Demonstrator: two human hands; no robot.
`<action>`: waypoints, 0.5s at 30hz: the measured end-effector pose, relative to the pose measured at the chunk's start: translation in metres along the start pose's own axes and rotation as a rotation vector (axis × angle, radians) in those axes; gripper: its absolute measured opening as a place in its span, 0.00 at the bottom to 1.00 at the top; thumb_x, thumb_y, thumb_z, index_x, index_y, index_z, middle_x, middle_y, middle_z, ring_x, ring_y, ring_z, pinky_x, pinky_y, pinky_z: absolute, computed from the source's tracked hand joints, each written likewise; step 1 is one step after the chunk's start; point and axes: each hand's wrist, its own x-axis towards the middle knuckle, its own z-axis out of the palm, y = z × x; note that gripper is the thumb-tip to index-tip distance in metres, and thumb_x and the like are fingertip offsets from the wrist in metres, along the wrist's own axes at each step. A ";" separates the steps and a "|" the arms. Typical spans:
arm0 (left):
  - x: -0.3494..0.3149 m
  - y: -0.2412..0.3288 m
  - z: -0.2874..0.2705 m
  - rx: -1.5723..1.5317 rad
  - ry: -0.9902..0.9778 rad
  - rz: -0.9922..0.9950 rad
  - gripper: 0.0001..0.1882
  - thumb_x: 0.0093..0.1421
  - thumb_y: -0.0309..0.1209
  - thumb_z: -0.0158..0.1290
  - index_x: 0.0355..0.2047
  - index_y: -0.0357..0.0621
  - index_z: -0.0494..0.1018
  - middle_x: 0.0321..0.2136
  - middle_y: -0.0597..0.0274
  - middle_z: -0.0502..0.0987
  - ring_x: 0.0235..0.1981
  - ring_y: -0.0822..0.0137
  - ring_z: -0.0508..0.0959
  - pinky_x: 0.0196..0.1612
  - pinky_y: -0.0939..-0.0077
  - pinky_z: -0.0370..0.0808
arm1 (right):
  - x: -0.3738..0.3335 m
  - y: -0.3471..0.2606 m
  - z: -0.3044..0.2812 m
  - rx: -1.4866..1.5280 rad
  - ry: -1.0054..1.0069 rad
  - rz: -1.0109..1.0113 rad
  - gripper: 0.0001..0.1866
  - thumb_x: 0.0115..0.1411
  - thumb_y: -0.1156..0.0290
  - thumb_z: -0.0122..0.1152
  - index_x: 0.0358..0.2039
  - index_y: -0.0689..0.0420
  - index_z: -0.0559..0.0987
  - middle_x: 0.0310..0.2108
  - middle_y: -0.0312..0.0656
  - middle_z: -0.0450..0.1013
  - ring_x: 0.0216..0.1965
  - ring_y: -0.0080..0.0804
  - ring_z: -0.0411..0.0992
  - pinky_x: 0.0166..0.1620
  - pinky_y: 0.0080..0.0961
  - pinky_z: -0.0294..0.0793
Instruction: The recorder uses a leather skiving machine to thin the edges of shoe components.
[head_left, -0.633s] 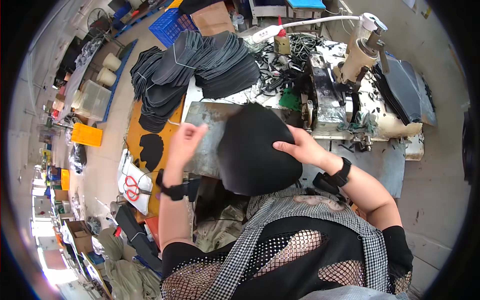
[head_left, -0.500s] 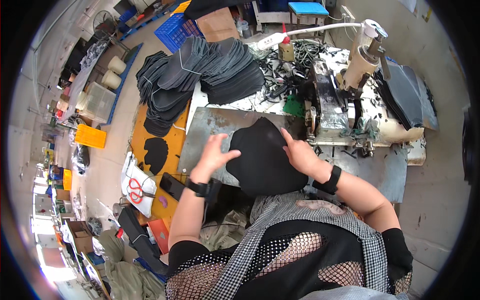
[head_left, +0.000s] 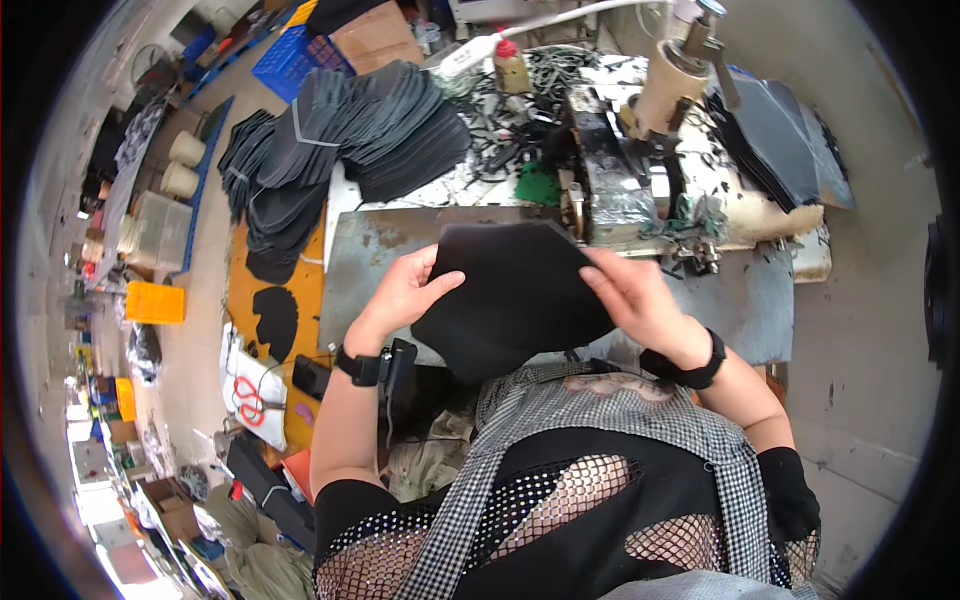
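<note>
A flat black cut piece of sheet material [head_left: 515, 290] is held up over the metal work plate [head_left: 375, 245], its near edge close to my apron. My left hand [head_left: 405, 290] grips its left edge, thumb on top and the other fingers partly behind it. At the right edge, my right hand [head_left: 635, 295] pinches the piece between thumb and fingers. Beyond the plate stands a machine with a cream-coloured head [head_left: 668, 95], dark scraps around its base. Whether the piece is one layer or more I cannot tell.
Tied stacks of dark cut pieces [head_left: 360, 125] stand at the back left. On the orange board [head_left: 300, 345] lie a loose black piece [head_left: 275, 322] and red-handled scissors [head_left: 247, 400]. A red-capped bottle [head_left: 510, 70] stands among scraps. More dark sheets [head_left: 765, 140] lie right of the machine.
My left hand has closed on the piece's left edge, and my right hand now pinches the right edge. The piece has been lifted and turned. The whole view has shifted.
</note>
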 end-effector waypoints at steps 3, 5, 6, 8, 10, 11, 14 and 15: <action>0.007 0.050 0.012 -0.177 -0.077 0.134 0.16 0.61 0.23 0.51 0.49 0.33 0.69 0.43 0.64 0.75 0.44 0.76 0.72 0.49 0.78 0.69 | -0.017 -0.012 -0.046 0.710 0.056 0.402 0.20 0.67 0.61 0.45 0.53 0.62 0.70 0.31 0.41 0.77 0.31 0.25 0.76 0.34 0.22 0.74; 0.016 0.073 0.023 -0.358 -0.069 0.185 0.16 0.61 0.23 0.51 0.49 0.34 0.69 0.43 0.64 0.75 0.44 0.75 0.73 0.49 0.78 0.70 | -0.035 0.002 -0.065 0.991 0.067 0.420 0.25 0.68 0.60 0.43 0.59 0.63 0.63 0.41 0.42 0.74 0.36 0.23 0.73 0.39 0.19 0.73; 0.023 0.078 0.025 -0.375 -0.086 0.171 0.15 0.61 0.24 0.51 0.48 0.34 0.69 0.41 0.64 0.76 0.43 0.75 0.73 0.48 0.79 0.70 | -0.040 0.004 -0.062 0.719 0.178 0.269 0.27 0.65 0.64 0.48 0.61 0.62 0.58 0.47 0.45 0.70 0.38 0.24 0.73 0.42 0.22 0.73; 0.038 0.077 0.028 -0.366 -0.143 0.126 0.12 0.61 0.26 0.51 0.45 0.34 0.70 0.40 0.65 0.76 0.40 0.77 0.73 0.46 0.81 0.70 | -0.048 0.005 -0.055 0.394 0.311 0.021 0.43 0.56 0.74 0.61 0.66 0.59 0.46 0.61 0.51 0.55 0.43 0.32 0.73 0.48 0.30 0.73; 0.052 0.071 0.036 -0.344 -0.192 0.121 0.12 0.62 0.26 0.51 0.44 0.34 0.71 0.39 0.66 0.76 0.39 0.78 0.73 0.45 0.81 0.70 | -0.046 0.009 -0.061 -0.062 0.375 -0.330 0.38 0.52 0.74 0.65 0.62 0.59 0.58 0.62 0.53 0.53 0.43 0.36 0.73 0.46 0.31 0.74; 0.056 0.069 0.040 -0.305 -0.163 0.115 0.11 0.62 0.27 0.51 0.44 0.34 0.71 0.38 0.66 0.76 0.38 0.78 0.72 0.45 0.82 0.70 | -0.044 0.009 -0.064 -0.197 0.397 -0.503 0.33 0.51 0.75 0.65 0.58 0.60 0.65 0.60 0.54 0.58 0.42 0.38 0.74 0.45 0.31 0.75; 0.066 0.063 0.049 -0.275 -0.147 0.061 0.11 0.62 0.28 0.51 0.42 0.34 0.71 0.37 0.67 0.76 0.37 0.79 0.72 0.44 0.83 0.70 | -0.054 -0.001 -0.074 -0.505 0.247 -0.404 0.19 0.44 0.81 0.59 0.40 0.64 0.79 0.42 0.53 0.74 0.38 0.45 0.75 0.40 0.33 0.77; 0.071 0.063 0.050 -0.277 -0.141 0.023 0.11 0.62 0.29 0.51 0.42 0.34 0.72 0.36 0.68 0.76 0.36 0.80 0.71 0.43 0.84 0.70 | -0.054 0.002 -0.073 -0.513 0.252 -0.395 0.19 0.44 0.81 0.59 0.40 0.64 0.79 0.42 0.53 0.74 0.38 0.45 0.75 0.40 0.33 0.77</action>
